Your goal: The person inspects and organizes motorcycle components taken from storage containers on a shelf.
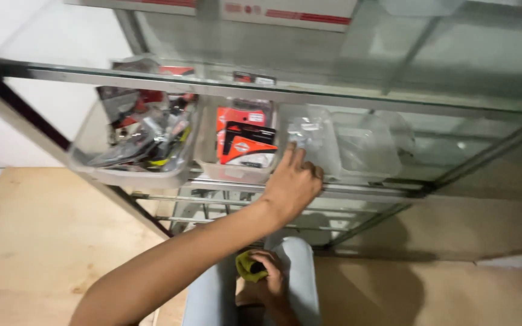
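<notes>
Head camera looks down at your left hand (291, 181), stretched out to a clear plastic bin (309, 142) on the lower glass shelf (357, 193) of a display cabinet. Your index finger points into the bin, touching crumpled clear packets (304, 128); the other fingers curl over its front rim, gripping nothing you can make out. Just left of it sits a bin of red and black carded packs (240, 142), and further left a bin of mixed dark parts (140, 136). Your right hand (267, 274) rests low over your knees, fingers closed around a yellow cloth (246, 265).
</notes>
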